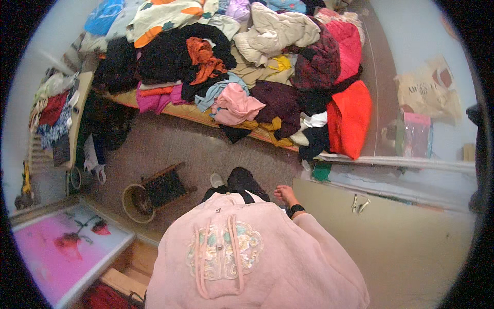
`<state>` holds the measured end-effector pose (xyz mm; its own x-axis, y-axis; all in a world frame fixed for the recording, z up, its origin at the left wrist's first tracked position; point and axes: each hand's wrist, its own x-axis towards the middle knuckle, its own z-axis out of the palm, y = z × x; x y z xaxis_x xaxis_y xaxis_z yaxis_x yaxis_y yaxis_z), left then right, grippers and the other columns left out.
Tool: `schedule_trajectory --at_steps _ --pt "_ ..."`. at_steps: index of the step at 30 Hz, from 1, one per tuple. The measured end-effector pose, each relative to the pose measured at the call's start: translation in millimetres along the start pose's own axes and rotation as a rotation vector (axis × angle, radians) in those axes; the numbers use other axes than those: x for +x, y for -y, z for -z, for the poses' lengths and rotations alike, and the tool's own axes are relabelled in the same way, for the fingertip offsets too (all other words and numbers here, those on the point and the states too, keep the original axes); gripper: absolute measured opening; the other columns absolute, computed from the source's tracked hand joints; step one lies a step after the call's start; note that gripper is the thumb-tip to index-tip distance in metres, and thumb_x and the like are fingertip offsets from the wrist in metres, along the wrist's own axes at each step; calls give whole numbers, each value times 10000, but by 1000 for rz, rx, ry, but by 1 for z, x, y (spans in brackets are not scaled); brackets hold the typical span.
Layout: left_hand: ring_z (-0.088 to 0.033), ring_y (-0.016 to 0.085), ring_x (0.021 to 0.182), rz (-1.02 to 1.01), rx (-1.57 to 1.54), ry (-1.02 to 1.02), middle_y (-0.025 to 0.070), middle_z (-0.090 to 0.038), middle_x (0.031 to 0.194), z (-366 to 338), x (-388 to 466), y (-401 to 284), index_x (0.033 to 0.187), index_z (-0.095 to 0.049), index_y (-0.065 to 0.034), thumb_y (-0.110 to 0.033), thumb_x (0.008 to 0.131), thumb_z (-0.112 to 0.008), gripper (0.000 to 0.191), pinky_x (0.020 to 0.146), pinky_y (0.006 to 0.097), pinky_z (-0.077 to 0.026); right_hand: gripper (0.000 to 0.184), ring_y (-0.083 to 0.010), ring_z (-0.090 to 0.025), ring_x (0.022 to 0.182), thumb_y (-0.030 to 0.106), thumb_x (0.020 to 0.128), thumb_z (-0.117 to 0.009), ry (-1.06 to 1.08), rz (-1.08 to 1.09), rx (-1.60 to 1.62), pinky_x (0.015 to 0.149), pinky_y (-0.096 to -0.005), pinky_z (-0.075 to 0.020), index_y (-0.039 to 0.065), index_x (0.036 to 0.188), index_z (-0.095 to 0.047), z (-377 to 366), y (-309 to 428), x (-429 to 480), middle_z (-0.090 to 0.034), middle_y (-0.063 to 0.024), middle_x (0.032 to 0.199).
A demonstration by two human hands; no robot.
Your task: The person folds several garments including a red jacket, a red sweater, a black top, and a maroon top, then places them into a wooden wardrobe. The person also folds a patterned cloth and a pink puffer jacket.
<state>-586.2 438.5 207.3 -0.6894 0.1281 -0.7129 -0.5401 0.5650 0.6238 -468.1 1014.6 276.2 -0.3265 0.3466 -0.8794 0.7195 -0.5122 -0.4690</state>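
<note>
My right hand (285, 193) hangs beside my body with loosely bent fingers and nothing in it. A black band (296, 209) is around that wrist. Closest to this hand is the edge of a beige panel (378, 243). My left hand is out of view. Before me, a bed or low platform bears a heap of clothes. At its near edge lie a pink garment (237, 104), a dark purple garment (276, 106) and a bright red garment (350, 119). Farther back are a beige padded garment (276, 33) and an orange cloth (202, 58).
A stool (164, 187) and a round bin (129, 202) are on the floor (193, 146) to the left. Clothes (54, 110) lie on a chair at far left. An open drawer (135, 255) is beside me. Bags (428, 92) are by the right wall.
</note>
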Motion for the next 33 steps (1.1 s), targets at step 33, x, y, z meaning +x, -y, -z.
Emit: schedule_trajectory --at_steps 33 --pt "-595 128 749 44 180 -86 78 -640 896 -156 80 -379 1080 -579 -20 -129 843 -572 261 700 279 -484 234 -173 -629 685 58 826 -523 85 202 -27 560 -274 -496 11 1053 -551 116 325 199 -648 -103 877"
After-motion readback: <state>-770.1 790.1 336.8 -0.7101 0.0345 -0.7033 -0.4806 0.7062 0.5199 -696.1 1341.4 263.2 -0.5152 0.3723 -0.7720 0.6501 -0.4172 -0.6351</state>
